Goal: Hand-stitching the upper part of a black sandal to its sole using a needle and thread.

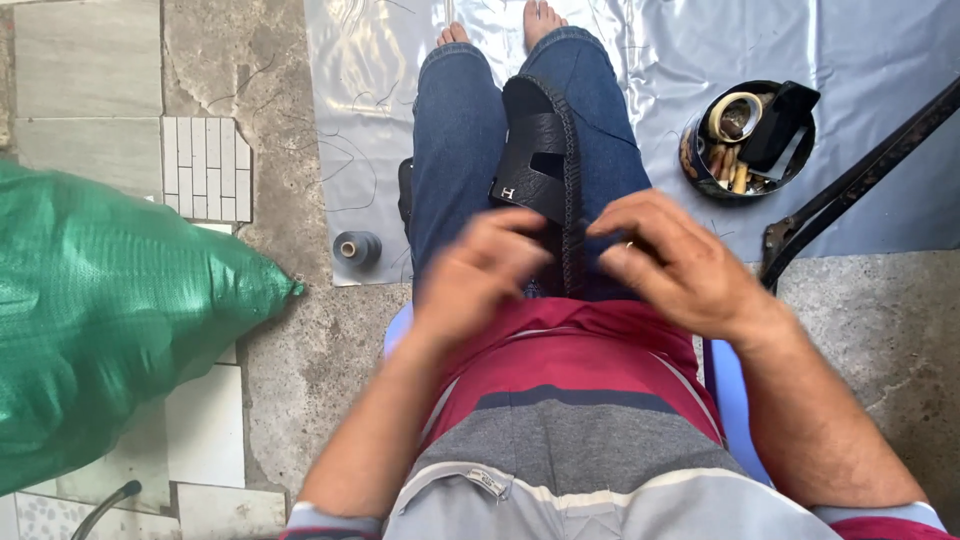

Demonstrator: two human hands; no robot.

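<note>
Sack (100,320): a large green woven bag is seen well to the left of the hands; its far side is cut off by the picture edge.
Sheet (680,60): a pale plastic sheet is spread on the floor beyond the hands, under the bare feet.
Legs (460,140): blue jeans are worn; the sandal is clamped between the thighs.
Sandal (545,150): a black leather sandal is stood on edge, sole rim towards the hands; its near end is hidden behind both hands.
Right hand (680,265): it is curled at the sandal's near end, fingers bent inward; whether anything is pinched cannot be told, the fingertips being blurred.
Left hand (480,275): it is blurred by motion, fingers bent towards the sandal's near end; its grip cannot be made out.
Tin (750,140): a round dark tin with a tape roll and small tools is set on the sheet, right of and beyond the right hand.
Spool (357,247): a grey thread spool is stood at the sheet's edge, left of the left hand.
</note>
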